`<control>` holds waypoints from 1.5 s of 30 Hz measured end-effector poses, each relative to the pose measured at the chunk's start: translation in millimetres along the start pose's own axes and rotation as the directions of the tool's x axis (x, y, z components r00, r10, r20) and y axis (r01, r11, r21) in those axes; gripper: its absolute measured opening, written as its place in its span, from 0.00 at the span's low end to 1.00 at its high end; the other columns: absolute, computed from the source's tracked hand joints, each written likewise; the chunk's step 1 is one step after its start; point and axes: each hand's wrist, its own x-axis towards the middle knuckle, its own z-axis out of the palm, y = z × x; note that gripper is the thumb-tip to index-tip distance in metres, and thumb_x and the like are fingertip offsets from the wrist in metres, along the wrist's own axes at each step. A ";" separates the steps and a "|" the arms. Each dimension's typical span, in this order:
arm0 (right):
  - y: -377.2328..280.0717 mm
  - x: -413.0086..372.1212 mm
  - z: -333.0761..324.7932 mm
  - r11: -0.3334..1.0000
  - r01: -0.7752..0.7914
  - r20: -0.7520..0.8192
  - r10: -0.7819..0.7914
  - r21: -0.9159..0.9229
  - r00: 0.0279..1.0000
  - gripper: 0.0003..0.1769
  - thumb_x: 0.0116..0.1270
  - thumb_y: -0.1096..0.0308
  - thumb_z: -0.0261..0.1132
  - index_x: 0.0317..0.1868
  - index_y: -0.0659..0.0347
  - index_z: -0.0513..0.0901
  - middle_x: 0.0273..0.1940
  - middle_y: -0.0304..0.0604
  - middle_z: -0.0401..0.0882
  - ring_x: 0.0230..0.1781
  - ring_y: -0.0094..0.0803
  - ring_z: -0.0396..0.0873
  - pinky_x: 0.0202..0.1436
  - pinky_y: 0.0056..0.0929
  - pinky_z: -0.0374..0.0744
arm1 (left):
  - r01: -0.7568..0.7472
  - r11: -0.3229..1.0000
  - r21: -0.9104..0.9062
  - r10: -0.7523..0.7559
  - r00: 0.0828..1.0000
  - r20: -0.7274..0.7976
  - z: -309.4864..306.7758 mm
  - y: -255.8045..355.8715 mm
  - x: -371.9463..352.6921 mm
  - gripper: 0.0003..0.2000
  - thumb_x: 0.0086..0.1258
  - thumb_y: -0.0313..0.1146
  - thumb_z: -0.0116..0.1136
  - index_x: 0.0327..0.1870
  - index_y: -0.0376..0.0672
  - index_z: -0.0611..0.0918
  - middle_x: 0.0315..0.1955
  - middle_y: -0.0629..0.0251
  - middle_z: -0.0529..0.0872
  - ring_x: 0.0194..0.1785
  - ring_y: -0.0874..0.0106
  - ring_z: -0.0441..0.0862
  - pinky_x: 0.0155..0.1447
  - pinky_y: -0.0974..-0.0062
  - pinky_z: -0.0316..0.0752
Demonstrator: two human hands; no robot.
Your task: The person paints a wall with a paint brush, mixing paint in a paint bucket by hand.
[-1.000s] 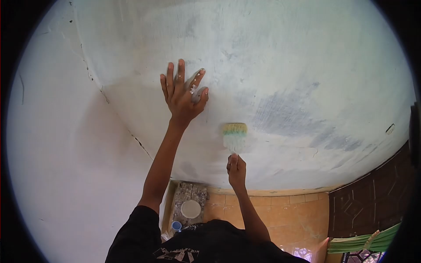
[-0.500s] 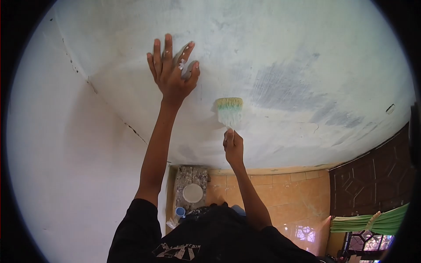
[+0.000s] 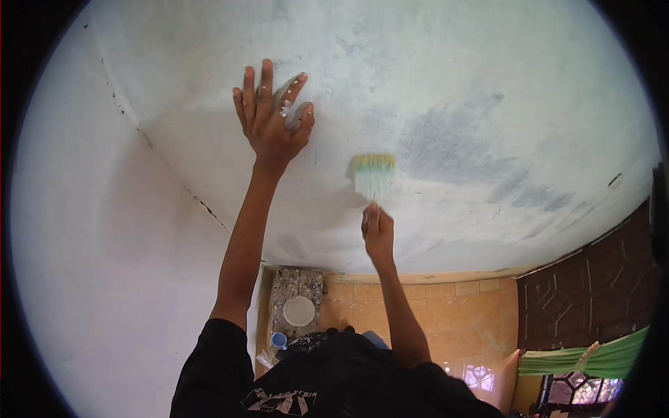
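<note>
My left hand (image 3: 273, 129) lies against the wall (image 3: 446, 76) with its fingers spread, and white paint spots mark its fingers. To its lower right, my right hand (image 3: 378, 226) is closed around the handle of a wide paintbrush (image 3: 374, 177). The brush points upward, its bristles yellowish at the tips, green below and smeared white toward the handle. Its bristle end is at the wall surface; firm contact is hard to make out. Grey streaky patches (image 3: 446, 143) show on the pale wall right of the brush.
Below stands a paint-spattered bench (image 3: 284, 279) bearing a round whitish container (image 3: 300, 311) and a blue mug (image 3: 279, 340). Orange floor tiles (image 3: 446, 313) stretch to the right, toward a dark panelled door (image 3: 592, 285) and a green curtain (image 3: 613, 354). A crack (image 3: 205, 207) runs along the wall corner at left.
My right hand and the paintbrush have shifted slightly right across the wall. My left hand stays spread on the wall, while the whole view has tilted a little.
</note>
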 end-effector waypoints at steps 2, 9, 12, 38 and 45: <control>-3.0 -5.4 1.3 0.999 -0.010 -0.025 0.011 0.036 1.000 0.27 0.82 0.49 0.45 0.24 0.55 0.65 0.16 0.28 0.57 0.14 0.14 0.54 0.16 0.18 0.55 | 0.009 1.000 0.002 -0.009 1.000 0.019 -1.6 0.1 -1.5 0.17 0.64 0.44 0.59 0.53 0.59 0.88 0.70 0.56 0.72 0.78 0.57 0.58 0.81 0.58 0.39; -126.6 54.9 -7.7 0.999 0.033 -0.005 -0.033 0.000 0.999 0.26 0.82 0.51 0.45 0.25 0.56 0.66 0.17 0.27 0.57 0.15 0.13 0.52 0.16 0.18 0.53 | -0.011 1.000 0.007 0.011 1.000 0.013 -0.5 0.2 -1.9 0.17 0.63 0.42 0.59 0.53 0.57 0.87 0.71 0.55 0.71 0.78 0.56 0.57 0.81 0.58 0.39; -80.5 57.8 -12.6 0.984 0.147 0.000 -0.148 -0.099 0.989 0.27 0.83 0.52 0.43 0.23 0.56 0.64 0.16 0.28 0.58 0.15 0.14 0.55 0.18 0.20 0.56 | -0.029 1.000 0.005 0.029 1.000 -0.005 0.5 -1.1 -1.5 0.18 0.62 0.42 0.59 0.54 0.56 0.87 0.71 0.56 0.69 0.79 0.55 0.56 0.81 0.57 0.38; -146.9 68.8 -61.1 0.985 0.171 -0.043 -0.170 0.018 0.984 0.28 0.81 0.45 0.45 0.24 0.54 0.66 0.16 0.27 0.58 0.14 0.13 0.54 0.16 0.18 0.54 | -0.074 0.996 -0.054 0.073 0.997 -0.023 -1.3 6.3 1.0 0.25 0.66 0.52 0.54 0.59 0.48 0.83 0.72 0.48 0.67 0.79 0.50 0.54 0.80 0.51 0.37; -64.2 34.6 -61.9 0.999 0.049 -0.043 -0.049 0.006 0.998 0.28 0.81 0.45 0.45 0.24 0.53 0.65 0.16 0.26 0.58 0.13 0.13 0.55 0.15 0.17 0.54 | -0.074 0.996 -0.055 0.071 0.996 -0.044 -0.5 7.9 1.1 0.25 0.67 0.53 0.54 0.59 0.49 0.83 0.72 0.49 0.68 0.78 0.51 0.55 0.80 0.51 0.39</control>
